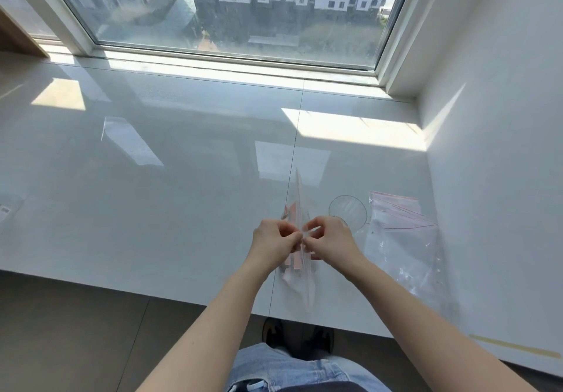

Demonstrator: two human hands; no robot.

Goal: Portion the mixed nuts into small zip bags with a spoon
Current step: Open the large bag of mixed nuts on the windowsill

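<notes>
Pinching clear zip bag (300, 209) edge-on, left hand (272, 244), right hand (330, 241), contents indistinct

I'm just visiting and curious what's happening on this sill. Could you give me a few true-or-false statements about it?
1. Both the left hand and the right hand pinch a clear plastic bag held edge-up. True.
2. A round clear glass dish sits left of the hands. False: it sits to their right.
3. A clear zip bag with a red seal line lies flat by the wall. True.
4. A spoon is held. False: none is visible.
</notes>
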